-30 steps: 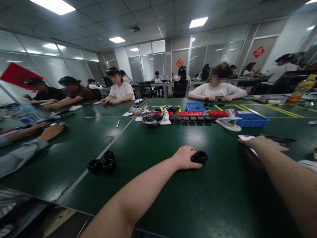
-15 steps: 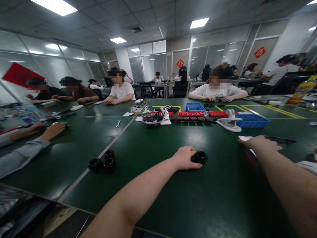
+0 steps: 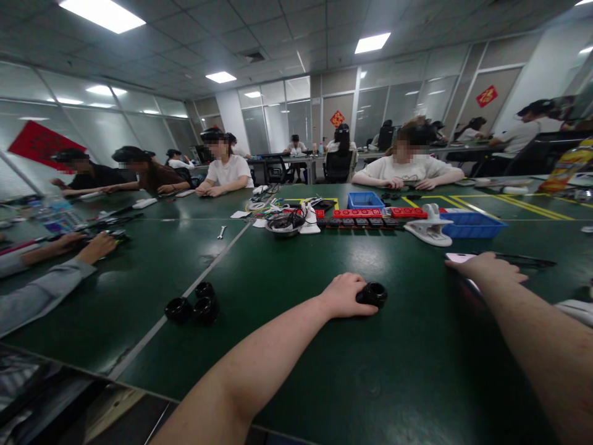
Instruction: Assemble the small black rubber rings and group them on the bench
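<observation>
My left hand (image 3: 345, 293) is closed around a short black cylinder with an open top (image 3: 374, 294), which rests on the green table. To the left, several similar black cylinders (image 3: 205, 309) stand grouped beside the pale line on the tabletop. Farther right, my right hand (image 3: 493, 270) lies over a flat pale pink phone (image 3: 456, 257), its thumb along the near-left edge and the other fingers curled on the far side. The hand covers most of the phone. Just behind it is a thin dark cable-like item (image 3: 532, 262).
A white clip stand (image 3: 430, 226), a blue bin (image 3: 475, 225), a smaller blue tray (image 3: 365, 201), red power strips (image 3: 356, 213) and a bowl of cables (image 3: 285, 227) line the table's middle. A wrench (image 3: 222, 232) lies left. A co-worker's hands (image 3: 95, 246) work at far left.
Both my hands, the black cylinder and the phone stay practically still. The co-worker's hands at far left have shifted slightly.
</observation>
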Action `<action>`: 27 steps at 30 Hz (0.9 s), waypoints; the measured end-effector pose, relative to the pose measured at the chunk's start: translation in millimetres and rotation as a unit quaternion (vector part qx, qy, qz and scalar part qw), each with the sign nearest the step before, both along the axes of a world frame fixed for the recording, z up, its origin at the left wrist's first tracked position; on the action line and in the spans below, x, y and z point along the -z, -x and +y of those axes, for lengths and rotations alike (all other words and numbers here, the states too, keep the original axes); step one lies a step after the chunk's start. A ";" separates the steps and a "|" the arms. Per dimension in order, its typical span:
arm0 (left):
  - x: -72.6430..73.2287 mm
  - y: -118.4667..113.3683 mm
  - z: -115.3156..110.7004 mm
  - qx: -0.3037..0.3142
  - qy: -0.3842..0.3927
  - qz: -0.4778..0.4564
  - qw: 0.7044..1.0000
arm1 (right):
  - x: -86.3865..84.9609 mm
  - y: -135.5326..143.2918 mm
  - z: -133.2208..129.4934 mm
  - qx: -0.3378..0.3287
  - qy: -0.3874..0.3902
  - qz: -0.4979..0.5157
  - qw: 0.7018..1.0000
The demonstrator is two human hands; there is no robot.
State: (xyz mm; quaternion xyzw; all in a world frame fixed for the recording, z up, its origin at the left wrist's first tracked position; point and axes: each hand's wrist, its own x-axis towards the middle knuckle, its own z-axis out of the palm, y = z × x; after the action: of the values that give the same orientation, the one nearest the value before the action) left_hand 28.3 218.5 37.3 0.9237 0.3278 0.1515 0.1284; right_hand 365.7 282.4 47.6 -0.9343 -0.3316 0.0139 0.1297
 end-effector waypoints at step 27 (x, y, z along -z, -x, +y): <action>-0.3 0.2 0.5 0.000 0.000 -0.001 1.000 | -8.7 8.9 -1.8 0.047 0.027 0.051 0.997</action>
State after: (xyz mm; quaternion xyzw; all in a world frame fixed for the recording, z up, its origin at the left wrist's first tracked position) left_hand 28.1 218.9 37.6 0.9237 0.3273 0.1519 0.1286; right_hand 356.7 280.5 56.2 -0.9502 -0.2795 0.0644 0.1219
